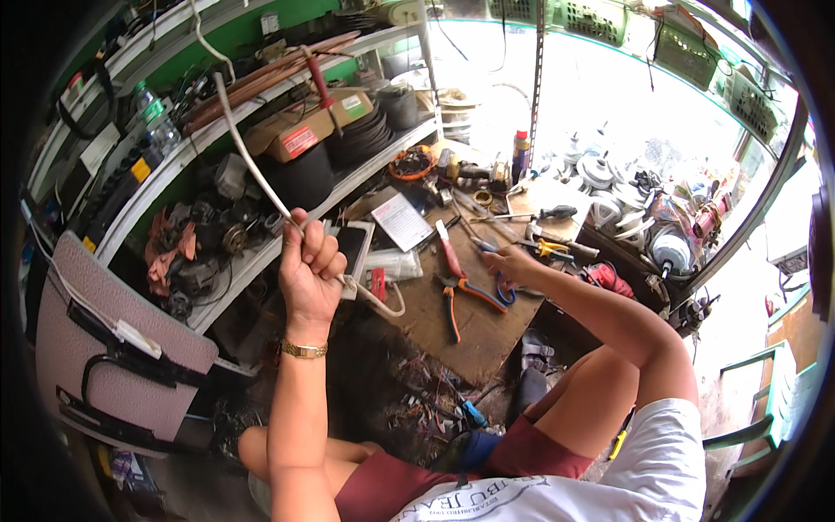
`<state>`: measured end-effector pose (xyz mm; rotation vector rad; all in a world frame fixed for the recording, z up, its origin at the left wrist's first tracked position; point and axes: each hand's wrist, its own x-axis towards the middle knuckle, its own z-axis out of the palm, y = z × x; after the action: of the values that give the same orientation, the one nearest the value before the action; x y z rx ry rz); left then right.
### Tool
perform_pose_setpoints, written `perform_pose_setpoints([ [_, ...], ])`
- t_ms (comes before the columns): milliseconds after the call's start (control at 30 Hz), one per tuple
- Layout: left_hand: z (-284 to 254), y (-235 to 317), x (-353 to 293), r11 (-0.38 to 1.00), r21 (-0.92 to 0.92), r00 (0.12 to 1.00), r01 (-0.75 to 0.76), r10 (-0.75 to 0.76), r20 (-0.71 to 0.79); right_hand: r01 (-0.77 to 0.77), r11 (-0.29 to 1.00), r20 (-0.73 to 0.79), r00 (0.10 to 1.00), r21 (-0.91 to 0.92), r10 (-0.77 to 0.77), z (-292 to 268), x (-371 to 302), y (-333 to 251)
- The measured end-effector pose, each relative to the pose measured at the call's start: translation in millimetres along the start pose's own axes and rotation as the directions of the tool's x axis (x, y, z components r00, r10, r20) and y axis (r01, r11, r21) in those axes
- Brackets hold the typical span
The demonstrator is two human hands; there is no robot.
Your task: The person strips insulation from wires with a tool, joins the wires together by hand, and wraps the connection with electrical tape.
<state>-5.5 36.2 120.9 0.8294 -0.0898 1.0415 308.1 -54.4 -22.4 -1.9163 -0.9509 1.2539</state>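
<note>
My left hand (310,265) is raised to the left of the workbench, fingers closed round a white cable (246,150). One end of the cable sticks up toward the shelves; the rest loops below my fist toward the bench edge. Over the middle of the bench, my right hand (511,264) has its fingers curled on a blue-handled tool (504,289), whose kind is mostly hidden by the hand. Just left of it lie pliers with orange and blue handles (454,320) and a red-handled tool (450,250).
The wooden workbench (478,352) also bears a paper sheet (403,221), a screwdriver (557,212) and yellow-handled pliers (550,248). Metal shelves (365,170) crowded with parts stand at the left. White motor parts (597,170) pile up at the right. Scraps litter the floor (435,400).
</note>
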Motion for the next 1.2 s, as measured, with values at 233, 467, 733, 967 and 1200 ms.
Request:
perform_pose_setpoints([
  [233,-29,37,-80,0.979,-0.150,0.985,-0.136,0.117,-0.130,-0.243,0.307,0.332,0.901,0.920,-0.280,155,-49,0],
  [467,-90,-14,-162,0.801,0.503,0.798,0.324,0.054,-0.600,0.241,0.394,-0.002,0.856,0.887,-0.517,194,-86,-19],
  [733,-45,-66,-167,0.882,0.251,0.855,0.399,-0.260,-0.448,0.562,0.388,-0.256,0.753,0.731,-0.606,219,-106,-14],
  [967,-42,-95,-167,0.783,0.529,0.904,0.328,-0.098,-0.416,0.703,0.550,-0.426,0.710,0.450,-0.560,228,-114,-18],
  [1200,-50,-92,-167,0.676,0.683,0.928,0.277,-0.003,-0.373,0.760,0.617,-0.277,0.649,0.203,-0.708,203,-114,-30],
])
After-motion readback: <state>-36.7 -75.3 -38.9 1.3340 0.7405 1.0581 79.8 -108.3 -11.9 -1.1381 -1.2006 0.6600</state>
